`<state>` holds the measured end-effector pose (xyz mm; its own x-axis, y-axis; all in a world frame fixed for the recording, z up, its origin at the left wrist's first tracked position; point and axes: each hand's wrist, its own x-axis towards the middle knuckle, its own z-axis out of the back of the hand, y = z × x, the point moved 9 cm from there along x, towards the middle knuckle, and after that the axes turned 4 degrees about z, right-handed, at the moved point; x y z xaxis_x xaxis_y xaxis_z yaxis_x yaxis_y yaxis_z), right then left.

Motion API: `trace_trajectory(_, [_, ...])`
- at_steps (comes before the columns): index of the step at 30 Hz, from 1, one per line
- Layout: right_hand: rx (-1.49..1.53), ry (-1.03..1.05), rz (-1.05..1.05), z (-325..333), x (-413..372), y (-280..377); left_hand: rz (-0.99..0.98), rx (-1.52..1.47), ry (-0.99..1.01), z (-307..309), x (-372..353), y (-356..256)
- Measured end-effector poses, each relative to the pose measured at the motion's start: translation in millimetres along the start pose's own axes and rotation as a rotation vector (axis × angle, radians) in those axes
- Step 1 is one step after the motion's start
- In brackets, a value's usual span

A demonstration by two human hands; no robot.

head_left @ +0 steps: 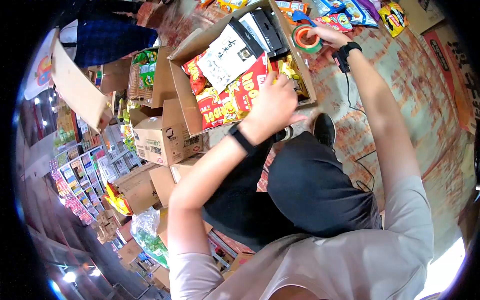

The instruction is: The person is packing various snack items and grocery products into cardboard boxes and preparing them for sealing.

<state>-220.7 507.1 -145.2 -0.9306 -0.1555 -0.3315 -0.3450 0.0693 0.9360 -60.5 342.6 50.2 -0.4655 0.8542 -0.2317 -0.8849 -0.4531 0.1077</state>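
Note:
My left hand [274, 102] is over the front right of an open cardboard box [181, 100], its thumb held apart from the fingers. Beneath its fingers lies a red and yellow snack bag [247, 87], one of several in the box; I see no firm grip on it. White and black packets [227, 57] lie at the back of the box. Beyond the box's right side, my right hand [326, 35] is closed on a tape roll [306, 39] with green and orange-red rings. A blue piece [302, 17] shows just behind the roll.
More snack bags [345, 17] lie on the stained floor at the back right. Smaller cartons [162, 135] stand to the left, near a box with green packets [146, 70]. A black cable [367, 172] runs from my right wristband across the floor. Shelves [80, 175] appear far left.

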Motion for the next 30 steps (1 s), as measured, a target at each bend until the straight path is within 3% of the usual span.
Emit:
trace_trajectory(1, [-0.057, -0.017, 0.069, 2, -3, 11, -0.009, 0.002, 0.006, -13, 10, -8])
trace_trajectory(5, [-0.181, -0.125, -0.024, 7, -17, 16, -0.003, -0.064, -0.064, -45, 32, -15])
trace_trajectory(6, [-0.087, -0.055, 0.126, 8, 9, -5, 0.004, -0.104, -0.053, -46, 32, -13])
trace_trajectory(8, [-0.24, -0.048, 0.095, 3, -3, -10, 0.008, -0.091, -0.097, -36, 33, -14])
trace_trajectory(10, [-0.244, 0.138, 0.126, -14, -50, -10, 0.008, -0.091, -0.082, -40, 33, -14])
trace_trajectory(11, [-0.186, 0.047, 0.22, -5, -57, -52, 0.006, -0.077, -0.071, -42, 33, -14])
trace_trajectory(12, [-0.243, -0.007, 0.091, -10, -99, -66, 0.013, -0.097, -0.061, -43, 35, -13])
trace_trajectory(13, [-0.249, -0.001, 0.116, -17, -131, -99, 0.007, -0.118, -0.079, -41, 35, -14])
trace_trajectory(14, [-0.314, 0.13, -0.046, -40, -193, -79, -0.004, -0.137, -0.096, -39, 36, -15])
trace_trajectory(15, [-0.299, 0.148, -0.031, -50, -224, -124, -0.014, -0.118, -0.114, -38, 38, -16])
trace_trajectory(16, [-0.386, 0.105, -0.028, -60, -273, -124, -0.024, -0.102, -0.129, -38, 38, -16])
trace_trajectory(17, [-0.289, 0.111, -0.101, -74, -307, -137, -0.011, -0.063, -0.066, -45, 43, -12])
trace_trajectory(18, [-0.454, 0.122, -0.153, -91, -345, -135, -0.013, -0.024, -0.005, -51, 45, -16])
trace_trajectory(20, [-0.261, 0.087, -0.083, -102, -343, -137, -0.053, -0.05, -0.117, -43, 45, -19])
trace_trajectory(23, [-0.358, 0.091, 0.015, -117, -319, -103, 0.042, -0.004, -0.087, -43, 61, -11])
trace_trajectory(26, [-0.313, -0.024, -0.03, -108, -306, -83, 0.122, -0.004, -0.155, -33, 85, -1])
trace_trajectory(28, [-0.252, -0.011, -0.193, -97, -302, -72, 0.114, -0.102, -0.248, -22, 108, 4])
trace_trajectory(30, [-0.245, -0.044, -0.143, -96, -296, -80, 0.125, -0.113, -0.233, -25, 112, 4])
